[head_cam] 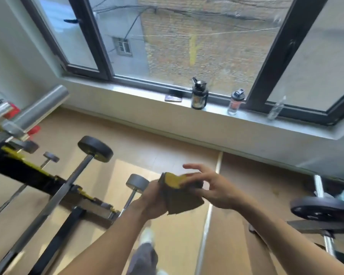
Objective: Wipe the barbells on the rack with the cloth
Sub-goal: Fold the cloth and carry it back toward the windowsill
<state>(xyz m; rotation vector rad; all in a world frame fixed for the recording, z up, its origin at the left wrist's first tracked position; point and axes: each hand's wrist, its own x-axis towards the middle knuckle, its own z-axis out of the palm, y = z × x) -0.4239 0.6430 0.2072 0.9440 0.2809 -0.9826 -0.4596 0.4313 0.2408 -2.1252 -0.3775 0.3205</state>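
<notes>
A folded cloth (pixel 182 197), dark grey with a yellow inner side, is held in front of me above the floor. My left hand (pixel 153 201) grips its left edge from below. My right hand (pixel 211 187) pinches its right side, with the index finger stretched out above. To the left stands a black and yellow rack (pixel 48 181) carrying several barbells. One long barbell (pixel 68 185) ends in a dark round weight, and a shorter barbell (pixel 134 190) beside it ends in a grey weight. Both hands are to the right of the rack and apart from the bars.
A thick steel bar sleeve (pixel 38 110) juts in at the upper left. On the window sill (pixel 246 122) stand a metal bottle (pixel 199 96), a clear shaker bottle (pixel 236 103), a plastic bottle (pixel 276 109) and a phone (pixel 173 98). A plate-loaded machine (pixel 324 211) is at the right.
</notes>
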